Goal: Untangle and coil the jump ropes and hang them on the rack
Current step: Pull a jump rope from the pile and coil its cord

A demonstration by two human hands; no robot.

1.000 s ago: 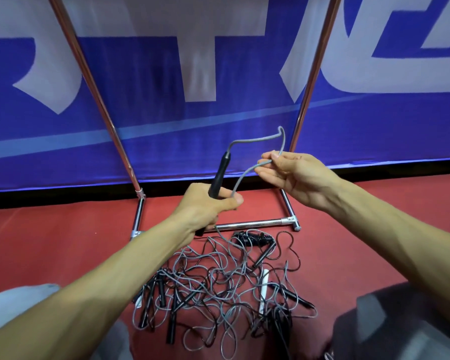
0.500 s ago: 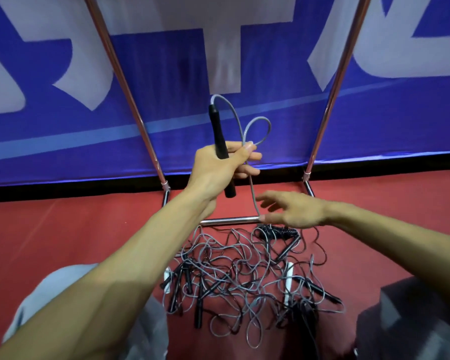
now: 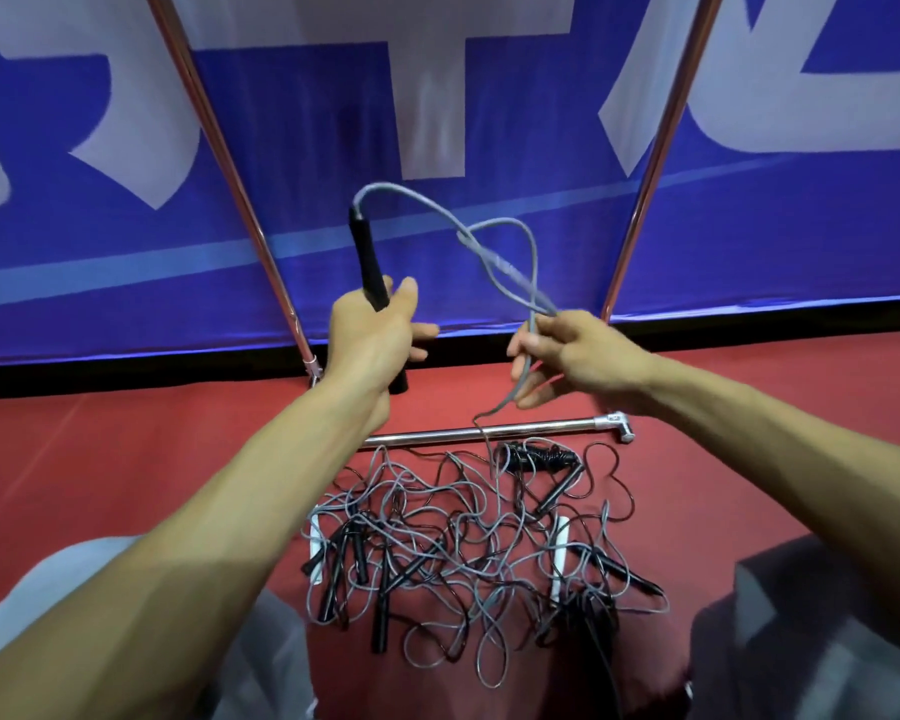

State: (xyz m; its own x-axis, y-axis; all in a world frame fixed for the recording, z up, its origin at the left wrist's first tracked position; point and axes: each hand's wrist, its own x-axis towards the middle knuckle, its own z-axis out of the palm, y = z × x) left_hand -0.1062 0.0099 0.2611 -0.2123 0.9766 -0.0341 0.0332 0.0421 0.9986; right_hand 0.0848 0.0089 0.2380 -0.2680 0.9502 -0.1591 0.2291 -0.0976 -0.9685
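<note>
A person's left hand (image 3: 375,335) keeps its grip closed round a black handle (image 3: 367,257), raised before the rack (image 3: 489,433), while the right hand (image 3: 583,356) pinches the grey rope (image 3: 489,236) looping between them. The rope trails down into the tangle (image 3: 463,537) on the red floor (image 3: 126,459), just beside the rack's base bar. Nothing hangs on the visible poles (image 3: 219,148), so the job looks barely begun. Open room lies between the poles, above the tangle.

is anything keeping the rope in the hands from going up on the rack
Yes: below the right hand the grey rope drops into the tangled pile, its far end likely caught there. Nothing stands between it and the rack poles; the top bar is out of view.
</note>
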